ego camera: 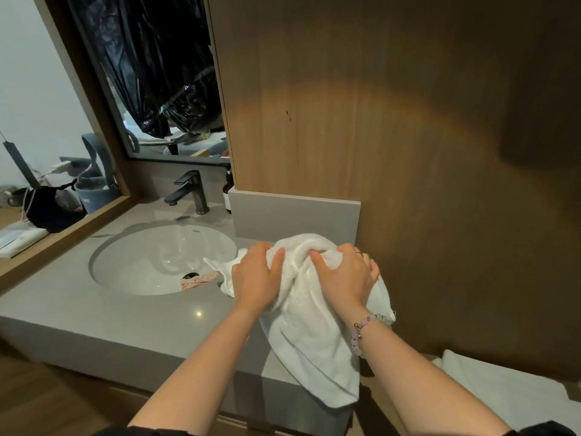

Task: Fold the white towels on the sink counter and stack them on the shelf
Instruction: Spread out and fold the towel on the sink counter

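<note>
The left hand [256,275] and right hand [344,275] each clutch a bunched fold of the towel [309,328] in curled fingers. It lies at the counter's [125,313] right end, draping over the front edge. Another towel [503,391] lies lower right. Left is the basin [141,262] with a pink cloth [198,280]. A grey upstand [295,215] rises just behind the hands, beside a tap [190,191] and bottle [228,191].

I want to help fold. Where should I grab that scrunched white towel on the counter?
Probably put your grip on the lower end of the white towel, coming from the front. Up top it is bunched where the left hand and right hand clutch it, but that end hangs flat over the counter edge, easy to pinch.
</note>
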